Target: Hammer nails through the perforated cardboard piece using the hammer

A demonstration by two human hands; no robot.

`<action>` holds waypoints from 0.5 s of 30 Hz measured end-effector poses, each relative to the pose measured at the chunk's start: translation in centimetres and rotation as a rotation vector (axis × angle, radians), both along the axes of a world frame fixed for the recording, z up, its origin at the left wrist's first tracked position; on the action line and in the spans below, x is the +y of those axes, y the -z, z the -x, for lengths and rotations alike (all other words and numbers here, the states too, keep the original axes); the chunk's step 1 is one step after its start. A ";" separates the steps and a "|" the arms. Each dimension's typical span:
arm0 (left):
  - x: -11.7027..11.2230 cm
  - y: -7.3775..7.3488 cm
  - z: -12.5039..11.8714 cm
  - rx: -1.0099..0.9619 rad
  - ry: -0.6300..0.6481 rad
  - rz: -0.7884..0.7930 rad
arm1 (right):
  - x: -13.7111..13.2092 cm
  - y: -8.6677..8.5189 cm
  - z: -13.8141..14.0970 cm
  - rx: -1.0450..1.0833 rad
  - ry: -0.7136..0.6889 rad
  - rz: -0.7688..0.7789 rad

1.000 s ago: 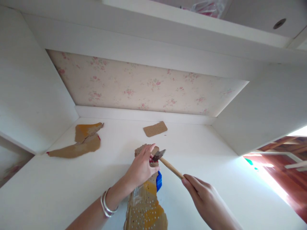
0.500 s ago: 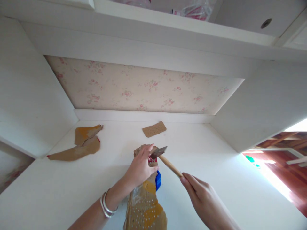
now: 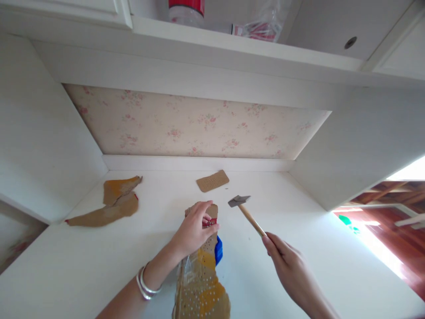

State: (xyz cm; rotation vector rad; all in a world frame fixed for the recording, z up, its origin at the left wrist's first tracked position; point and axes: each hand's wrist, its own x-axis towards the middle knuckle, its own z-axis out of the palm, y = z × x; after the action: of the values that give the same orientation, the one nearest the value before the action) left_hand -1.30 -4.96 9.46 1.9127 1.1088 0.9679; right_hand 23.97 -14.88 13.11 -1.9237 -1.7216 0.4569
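My right hand (image 3: 288, 265) grips the wooden handle of a small hammer (image 3: 246, 212), whose metal head hangs raised to the right of the cardboard. My left hand (image 3: 193, 230) is closed in a pinch on the upper end of a long, torn, perforated cardboard strip (image 3: 201, 283) that lies on the white desk (image 3: 83, 261). A small red thing shows under its fingertips; I cannot make out what it is. A blue object (image 3: 218, 250) peeks out from under the strip's right edge. Silver bangles circle my left wrist.
Two torn cardboard pieces (image 3: 113, 201) lie at the back left of the desk. A small perforated cardboard rectangle (image 3: 212, 180) rests near the floral back wall. White side panels close the alcove. A shelf above carries a red-topped container (image 3: 186, 9) and a plastic bag.
The hammer head has lifted off the spot by my left fingers and swung up and to the right. My left hand has stayed on the cardboard.
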 end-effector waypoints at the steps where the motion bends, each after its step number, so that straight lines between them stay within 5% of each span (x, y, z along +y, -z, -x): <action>1: 0.0 -0.4 0.3 -0.027 0.010 0.000 | 0.1 0.7 -0.6 -0.015 0.024 0.019; 8: -1.8 -2.5 4.9 0.003 -0.221 -0.122 | 0.2 6.4 -3.9 -0.142 0.071 0.154; 15: -7.1 1.3 10.2 -0.011 -0.357 0.247 | 0.3 8.5 -5.1 -0.281 0.105 0.244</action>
State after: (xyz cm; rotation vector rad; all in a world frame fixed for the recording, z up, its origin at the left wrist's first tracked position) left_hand -11.52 -12.09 8.18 1.5393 1.5219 0.9746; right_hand 29.09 -14.57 4.61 -2.3355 -1.7919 0.3867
